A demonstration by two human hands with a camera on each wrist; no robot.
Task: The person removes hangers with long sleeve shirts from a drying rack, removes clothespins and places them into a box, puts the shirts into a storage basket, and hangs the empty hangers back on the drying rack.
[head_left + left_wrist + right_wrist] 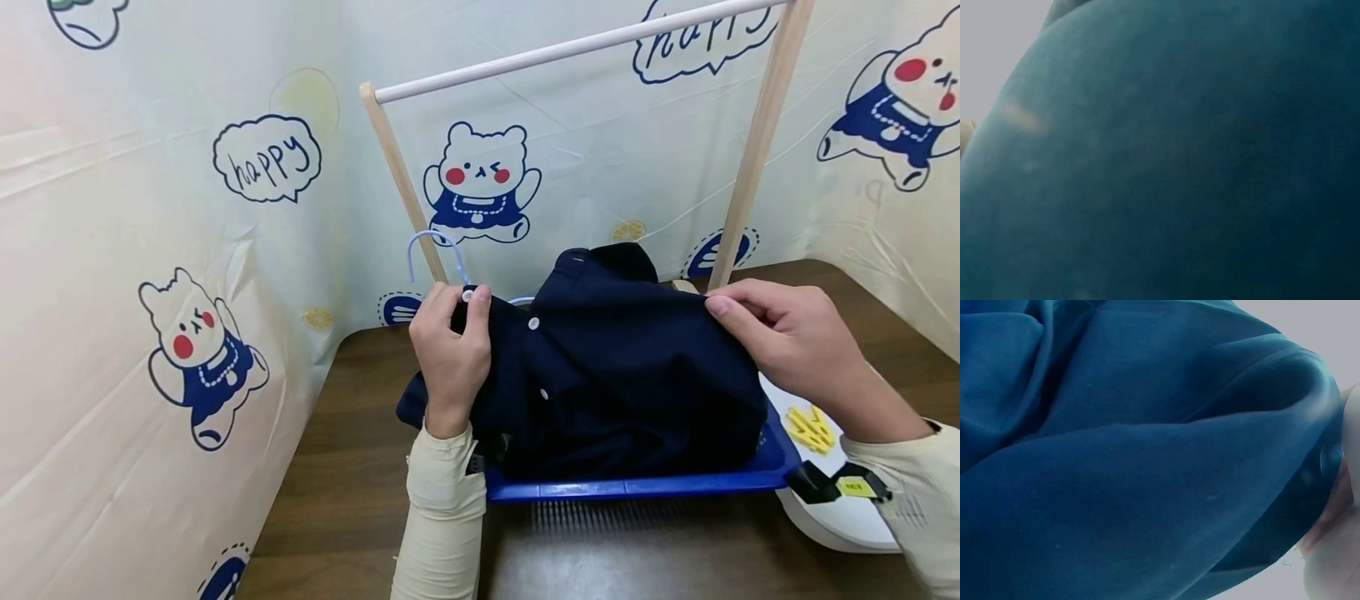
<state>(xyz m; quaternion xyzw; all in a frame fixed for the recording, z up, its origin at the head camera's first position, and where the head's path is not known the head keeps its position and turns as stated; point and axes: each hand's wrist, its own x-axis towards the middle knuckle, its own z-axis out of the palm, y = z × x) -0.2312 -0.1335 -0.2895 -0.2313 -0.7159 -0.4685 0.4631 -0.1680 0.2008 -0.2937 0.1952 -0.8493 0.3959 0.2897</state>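
A dark navy button-up shirt [622,367] is held up over a blue tray [622,489], its lower part bunched there. My left hand [453,358] pinches an upper edge of it between thumb and fingers, beside a white button [468,295]. On the other side, my right hand [795,342] pinches the shirt's right edge. Behind the left hand rises the light-blue hook of a hanger [435,235]; the shirt hides most of the hanger. Blurred shirt cloth [1179,156] fills most of the left wrist view. Folds of the shirt [1147,487] cover most of the right wrist view.
A rack with wooden posts [757,150] and a white crossbar [570,52] stands behind the shirt. Right of the tray, a white surface [840,521] shows yellow pieces or markings [810,429]. The wooden table [337,500] meets printed cloth walls at the left and back.
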